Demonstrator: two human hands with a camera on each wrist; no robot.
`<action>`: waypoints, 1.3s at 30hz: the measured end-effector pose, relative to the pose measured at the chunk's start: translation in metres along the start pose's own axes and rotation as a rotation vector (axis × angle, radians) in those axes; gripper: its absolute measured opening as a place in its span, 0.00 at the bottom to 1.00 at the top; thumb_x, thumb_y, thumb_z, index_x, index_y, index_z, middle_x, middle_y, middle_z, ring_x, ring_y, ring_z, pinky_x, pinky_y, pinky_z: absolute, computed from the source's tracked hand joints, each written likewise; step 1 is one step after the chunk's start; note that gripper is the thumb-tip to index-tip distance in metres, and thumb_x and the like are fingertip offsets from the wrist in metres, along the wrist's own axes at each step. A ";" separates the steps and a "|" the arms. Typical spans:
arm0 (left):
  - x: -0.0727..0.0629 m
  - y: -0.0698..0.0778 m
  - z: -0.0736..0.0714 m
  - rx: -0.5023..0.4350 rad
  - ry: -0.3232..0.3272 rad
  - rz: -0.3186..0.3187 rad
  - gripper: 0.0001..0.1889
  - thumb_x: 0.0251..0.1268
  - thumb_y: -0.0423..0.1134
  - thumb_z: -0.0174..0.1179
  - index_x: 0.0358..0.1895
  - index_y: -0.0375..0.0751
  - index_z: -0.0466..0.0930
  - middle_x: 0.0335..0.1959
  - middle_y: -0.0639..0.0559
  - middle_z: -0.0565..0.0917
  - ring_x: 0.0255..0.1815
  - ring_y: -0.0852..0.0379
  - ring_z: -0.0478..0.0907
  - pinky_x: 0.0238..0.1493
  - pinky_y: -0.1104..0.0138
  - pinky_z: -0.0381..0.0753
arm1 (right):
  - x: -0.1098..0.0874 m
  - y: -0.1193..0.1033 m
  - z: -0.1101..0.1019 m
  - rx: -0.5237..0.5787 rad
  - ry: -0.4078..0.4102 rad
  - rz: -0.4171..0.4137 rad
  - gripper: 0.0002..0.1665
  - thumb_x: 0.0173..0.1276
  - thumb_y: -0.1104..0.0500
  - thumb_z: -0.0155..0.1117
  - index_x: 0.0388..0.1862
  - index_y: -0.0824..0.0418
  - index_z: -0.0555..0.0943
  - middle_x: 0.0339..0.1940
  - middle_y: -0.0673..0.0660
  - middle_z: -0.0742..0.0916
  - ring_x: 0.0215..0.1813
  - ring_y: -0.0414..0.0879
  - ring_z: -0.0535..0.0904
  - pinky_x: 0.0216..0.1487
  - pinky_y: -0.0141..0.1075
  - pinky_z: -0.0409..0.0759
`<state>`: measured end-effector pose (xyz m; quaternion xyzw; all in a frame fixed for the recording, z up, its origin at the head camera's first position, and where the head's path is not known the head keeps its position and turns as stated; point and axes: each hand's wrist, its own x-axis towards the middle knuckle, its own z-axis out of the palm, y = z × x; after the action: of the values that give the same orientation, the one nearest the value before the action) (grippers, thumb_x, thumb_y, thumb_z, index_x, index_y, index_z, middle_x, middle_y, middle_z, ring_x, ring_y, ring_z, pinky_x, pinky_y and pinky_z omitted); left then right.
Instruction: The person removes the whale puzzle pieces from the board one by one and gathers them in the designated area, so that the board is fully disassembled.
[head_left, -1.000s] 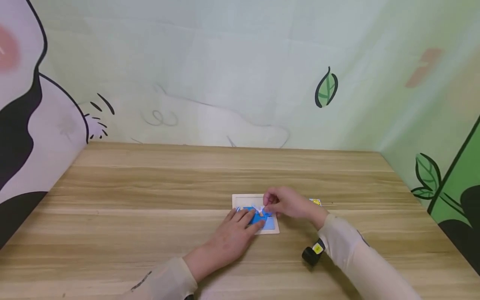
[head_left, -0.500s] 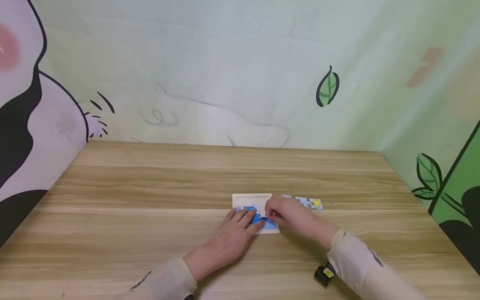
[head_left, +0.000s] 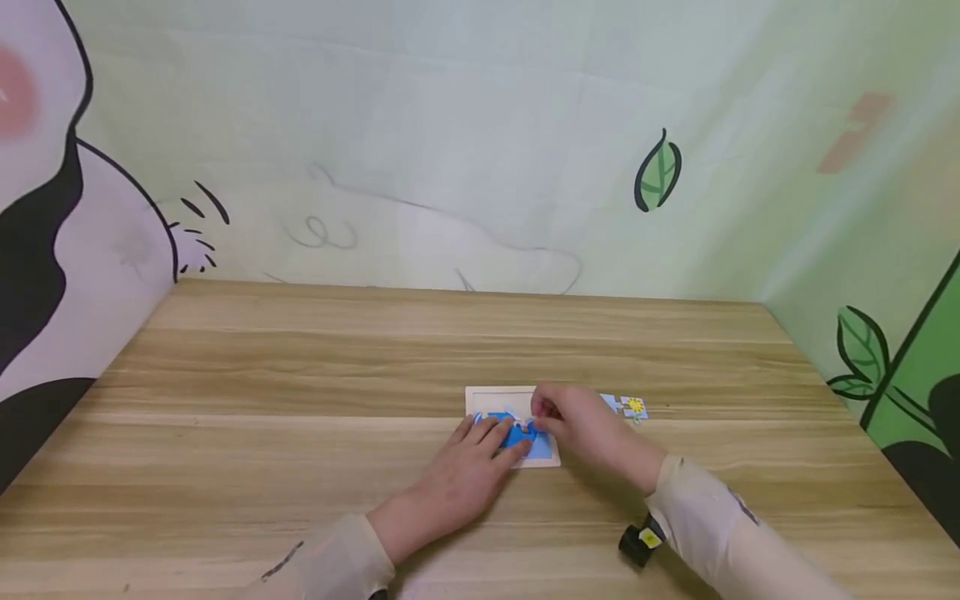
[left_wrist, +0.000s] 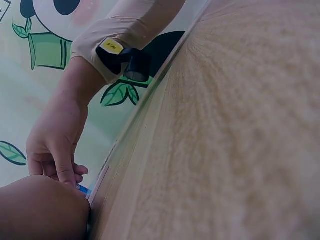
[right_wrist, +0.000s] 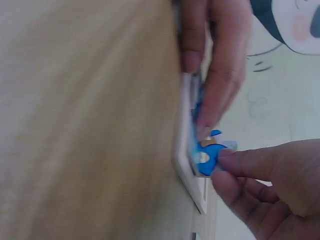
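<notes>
A small picture puzzle lies in a pale wooden frame [head_left: 512, 390], its lower part filled with blue pieces [head_left: 538, 450] and its upper part showing bare backing. My left hand [head_left: 459, 473] rests on the filled part with its fingers stretched out, partly covering the picture. Over the right side of the frame, my right hand [head_left: 592, 425] pinches a blue puzzle piece [right_wrist: 210, 159] between thumb and index finger. In the right wrist view that piece stands tilted up from the puzzle, close to a left fingertip. The left wrist view shows mostly wrist, hiding the puzzle.
Beside the frame, partly behind my right hand, lie loose puzzle pieces, one with a yellow sun [head_left: 635, 406]. The wood-grain table [head_left: 300, 367] reaches back to a painted wall [head_left: 450, 150]. A black camera [head_left: 639, 543] hangs under the right wrist.
My right hand has dipped toward the puzzle and risen slightly again, pinching the blue piece. It uncovered more loose pieces, then hid some again. My left hand stays in place.
</notes>
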<state>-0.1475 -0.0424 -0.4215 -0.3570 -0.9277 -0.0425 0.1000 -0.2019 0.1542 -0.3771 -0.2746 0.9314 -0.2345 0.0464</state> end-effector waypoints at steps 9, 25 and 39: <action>0.002 0.002 -0.002 -0.019 -0.015 -0.003 0.20 0.74 0.41 0.45 0.65 0.52 0.72 0.68 0.43 0.71 0.68 0.45 0.68 0.69 0.48 0.67 | 0.011 0.019 -0.012 0.290 -0.168 0.057 0.03 0.65 0.66 0.63 0.34 0.64 0.78 0.27 0.54 0.81 0.25 0.41 0.76 0.27 0.29 0.80; 0.003 0.003 0.002 0.000 0.024 0.002 0.20 0.74 0.40 0.44 0.65 0.53 0.73 0.67 0.44 0.72 0.66 0.46 0.69 0.68 0.48 0.68 | 0.011 0.037 -0.011 0.430 -0.190 -0.010 0.03 0.66 0.67 0.62 0.36 0.67 0.76 0.29 0.57 0.81 0.27 0.42 0.77 0.29 0.31 0.82; 0.000 0.000 0.003 -0.025 0.012 -0.020 0.19 0.75 0.43 0.45 0.65 0.53 0.72 0.67 0.45 0.72 0.67 0.45 0.69 0.70 0.50 0.67 | -0.002 0.047 -0.032 0.489 -0.115 -0.013 0.05 0.66 0.66 0.62 0.38 0.67 0.77 0.30 0.58 0.82 0.28 0.40 0.74 0.27 0.32 0.79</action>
<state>-0.1480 -0.0421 -0.4248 -0.3485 -0.9301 -0.0572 0.1009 -0.2303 0.2034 -0.3707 -0.2741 0.8410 -0.4371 0.1628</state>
